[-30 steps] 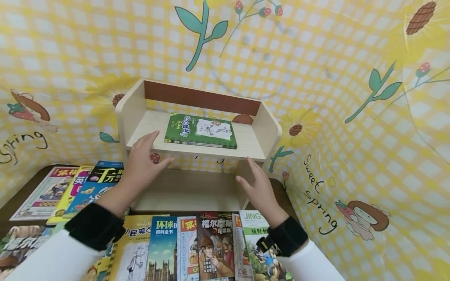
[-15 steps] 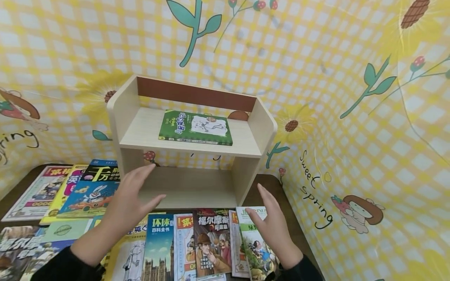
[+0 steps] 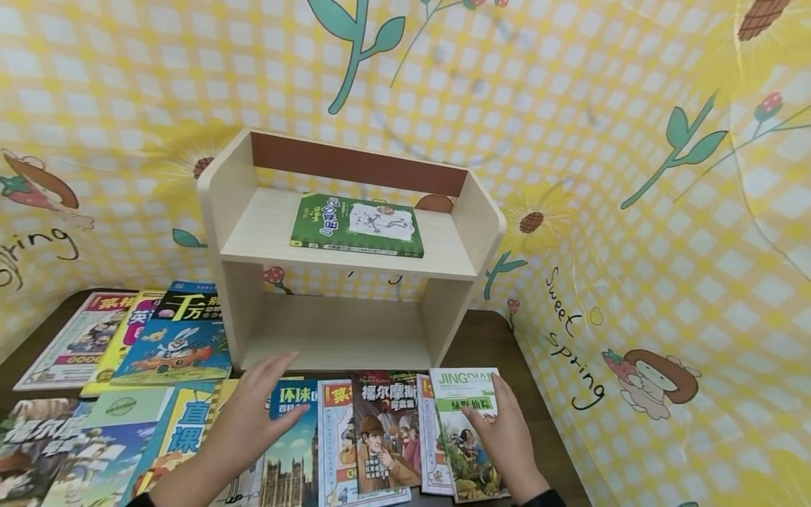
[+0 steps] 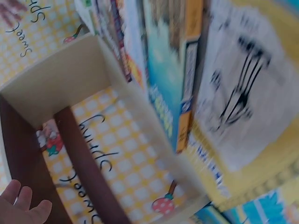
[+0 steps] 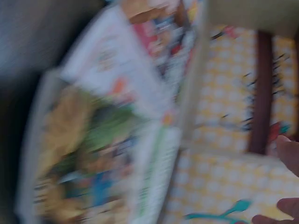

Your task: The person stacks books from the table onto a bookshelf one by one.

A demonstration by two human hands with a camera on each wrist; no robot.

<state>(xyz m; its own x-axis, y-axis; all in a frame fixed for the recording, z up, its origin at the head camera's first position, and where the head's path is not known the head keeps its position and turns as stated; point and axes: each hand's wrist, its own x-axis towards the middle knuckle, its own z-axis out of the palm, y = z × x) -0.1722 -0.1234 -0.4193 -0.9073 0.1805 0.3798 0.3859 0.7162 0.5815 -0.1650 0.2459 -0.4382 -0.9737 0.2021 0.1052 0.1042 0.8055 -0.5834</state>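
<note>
A green book (image 3: 357, 227) lies flat on the upper board of a small two-tier wooden bookshelf (image 3: 440, 317). My left hand (image 3: 250, 415) hovers with fingers extended above a yellow book and a blue book (image 3: 291, 451) in front of the shelf; it holds nothing. Over the right edge of a white-and-green book (image 3: 469, 454) is my right hand (image 3: 507, 436), thumb and fingers apart and nothing in its grip. Whether it touches the cover I cannot tell. Fingertips of the left hand (image 4: 25, 205) show at the corner of the left wrist view. The right wrist view is blurred.
Several books lie in a row before the shelf, among them a brown detective book (image 3: 386, 436). More are spread at the left, including a blue rabbit-cover book (image 3: 174, 345). Yellow checked cloth (image 3: 633, 282) hangs behind and right of the dark table (image 3: 488, 338).
Both hands have come down from the front edge of the upper board to above the front row of books. The green book stays where it was on the shelf.
</note>
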